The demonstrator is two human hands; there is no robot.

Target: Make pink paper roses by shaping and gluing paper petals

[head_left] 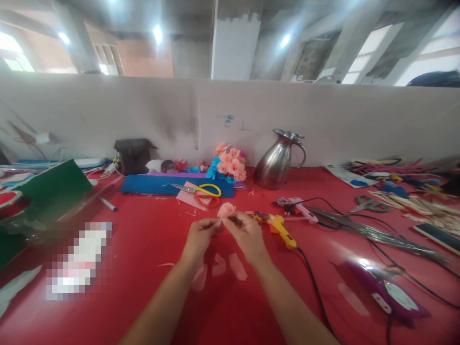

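Note:
A small pink paper flower is held up between my two hands, above the middle of the red table. My left hand pinches it low on its left side. On the other side, the fingers of my right hand are closed around its right and lower edge. Below my wrists lie a few loose pink petals. Just right of my right hand rests a yellow glue gun with a black cord. Scissors with yellow and red handles lie beyond my left hand on blue sheets.
A bunch of pink and blue paper flowers stands at the back beside a steel jug. To the right are a pink glue gun, grey-handled scissors, a purple pouch-like item and cords. A green board leans at left.

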